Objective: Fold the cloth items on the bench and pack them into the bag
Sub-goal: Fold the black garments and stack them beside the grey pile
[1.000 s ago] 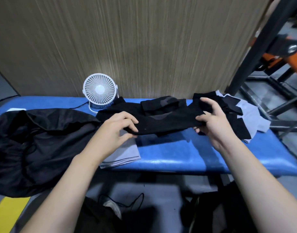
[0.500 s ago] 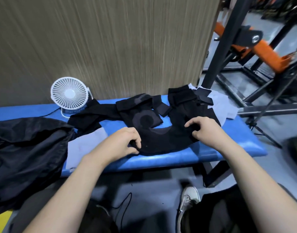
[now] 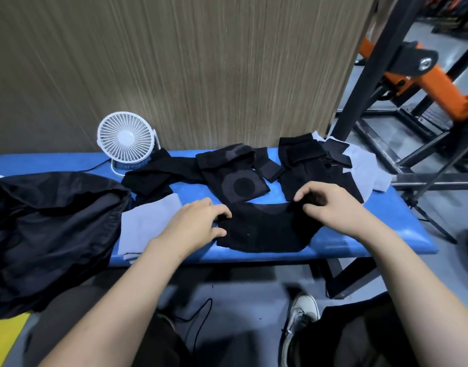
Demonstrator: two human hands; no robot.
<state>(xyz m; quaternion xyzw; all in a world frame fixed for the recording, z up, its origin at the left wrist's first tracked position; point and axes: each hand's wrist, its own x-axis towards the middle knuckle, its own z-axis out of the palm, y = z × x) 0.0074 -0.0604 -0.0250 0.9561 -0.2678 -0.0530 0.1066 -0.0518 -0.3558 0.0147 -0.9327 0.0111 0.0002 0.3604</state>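
since a second ago you lowered the black cloth point(image 3: 264, 231) flat at the bench point(image 3: 402, 221) front edge; left hand point(image 3: 193, 223) and right hand point(image 3: 333, 205) pinch its ends. bag point(image 3: 47, 229) lies left; fold next.

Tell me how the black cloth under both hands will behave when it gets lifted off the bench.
The black cloth is probably floppy: it lies flat on the blue bench and bunches under the right hand. It looks thin, so likely light. Lifted by the left hand alone, the free side would probably droop and undo any fold.
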